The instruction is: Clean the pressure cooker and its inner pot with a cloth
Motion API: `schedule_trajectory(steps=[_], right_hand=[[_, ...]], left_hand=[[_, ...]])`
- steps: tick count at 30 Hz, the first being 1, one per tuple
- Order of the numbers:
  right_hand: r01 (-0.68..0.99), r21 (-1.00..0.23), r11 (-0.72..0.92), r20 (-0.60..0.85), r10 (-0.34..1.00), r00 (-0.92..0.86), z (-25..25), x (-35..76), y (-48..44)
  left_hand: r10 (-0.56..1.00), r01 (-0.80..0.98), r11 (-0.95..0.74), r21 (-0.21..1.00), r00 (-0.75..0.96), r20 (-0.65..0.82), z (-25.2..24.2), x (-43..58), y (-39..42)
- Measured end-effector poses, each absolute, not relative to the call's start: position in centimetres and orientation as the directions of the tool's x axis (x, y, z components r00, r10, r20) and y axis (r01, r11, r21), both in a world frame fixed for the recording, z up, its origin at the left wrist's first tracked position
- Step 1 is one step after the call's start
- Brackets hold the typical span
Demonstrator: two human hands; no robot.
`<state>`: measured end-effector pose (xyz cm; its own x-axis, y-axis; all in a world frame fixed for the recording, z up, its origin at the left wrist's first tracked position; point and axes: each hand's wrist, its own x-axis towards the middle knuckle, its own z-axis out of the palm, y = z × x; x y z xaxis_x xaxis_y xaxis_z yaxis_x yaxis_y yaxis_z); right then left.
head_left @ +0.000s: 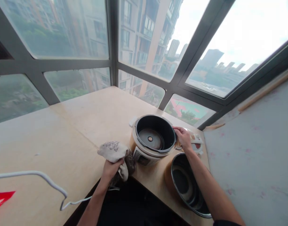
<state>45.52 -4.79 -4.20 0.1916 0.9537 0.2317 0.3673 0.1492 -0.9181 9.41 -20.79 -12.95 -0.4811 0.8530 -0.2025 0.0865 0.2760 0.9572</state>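
A white and tan electric pressure cooker stands lidless on the wooden surface, its dark inside showing a heating plate with a round centre button. My right hand grips the cooker's right rim, thumb and fingers closed on it. In my left hand is a bunched, patterned cloth, held just left of the cooker's front panel; part of it hangs below the fingers. The removed inner pot rests tilted near my right forearm, which covers some of it. Beyond my right hand lies a white lid, partly hidden.
The pale wooden surface runs into a corner of framed windows. A white cord crosses the left side near a red item at the edge. A papered wall bounds the right side.
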Motion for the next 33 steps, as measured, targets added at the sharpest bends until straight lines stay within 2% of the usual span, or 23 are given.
schedule_trajectory(steps=[2,5,7,9,12,15,17,18,20,22,23,25,27,29,33], right_hand=[[0.371,-0.914,0.165,0.246,0.952,0.184,-4.3,45.6,-4.7],[0.371,-0.912,0.175,0.255,0.950,0.179,-4.2,45.6,-4.6],[0.366,-0.914,0.176,0.256,0.949,0.182,-4.1,45.5,-4.6],[0.364,-0.914,0.178,0.259,0.947,0.188,-4.1,45.5,-4.6],[0.365,-0.914,0.175,0.261,0.944,0.202,-4.3,45.5,-4.5],[0.357,-0.919,0.167,0.254,0.944,0.212,-4.5,45.5,-4.4],[0.345,-0.925,0.156,0.245,0.942,0.229,-4.7,45.6,-4.3],[0.339,-0.929,0.149,0.240,0.940,0.244,-4.8,45.6,-4.3],[0.327,-0.936,0.132,0.230,0.931,0.282,-5.0,45.7,-4.3],[0.314,-0.943,0.113,0.217,0.923,0.319,-5.2,45.8,-4.3],[0.306,-0.947,0.103,0.207,0.921,0.331,-5.2,45.8,-4.3],[0.287,-0.954,0.083,0.183,0.921,0.343,-5.3,45.8,-4.3],[0.267,-0.961,0.066,0.160,0.924,0.347,-5.3,45.8,-4.3],[0.251,-0.966,0.052,0.141,0.927,0.349,-5.3,45.9,-4.2],[0.247,-0.969,0.026,0.114,0.930,0.350,-5.7,45.9,-4.1]], left_hand=[[0.819,0.322,0.375,0.869,-0.554,-0.148,-13.1,7.7,-19.5],[0.798,0.626,0.528,0.573,-0.596,-0.085,-13.2,6.2,-18.0],[0.828,0.737,0.541,0.404,-0.552,-0.102,-13.1,5.9,-17.3],[0.852,0.789,0.523,0.324,-0.491,-0.180,-13.0,6.2,-16.8],[0.863,0.812,0.503,0.294,-0.452,-0.227,-12.9,7.4,-16.1],[0.873,0.807,0.487,0.334,-0.443,-0.203,-13.1,8.7,-15.9],[0.880,0.749,0.468,0.468,-0.440,-0.176,-13.4,9.4,-16.0],[0.876,0.680,0.454,0.576,-0.457,-0.151,-13.5,9.7,-16.1],[0.830,0.416,0.408,0.813,-0.540,-0.140,-13.7,10.3,-16.8],[0.764,0.134,0.345,0.929,-0.615,-0.195,-13.6,11.1,-17.9],[0.744,0.050,0.317,0.947,-0.633,-0.216,-13.3,11.7,-18.7],[0.750,0.011,0.265,0.964,-0.631,-0.199,-12.2,13.3,-20.5],[0.800,0.000,0.128,0.992,-0.591,-0.103,-10.6,15.6,-22.2],[0.817,0.021,0.038,0.999,-0.576,-0.019,-8.8,18.1,-23.2],[0.742,0.157,-0.070,0.985,-0.651,0.156,-7.1,21.8,-22.9]])
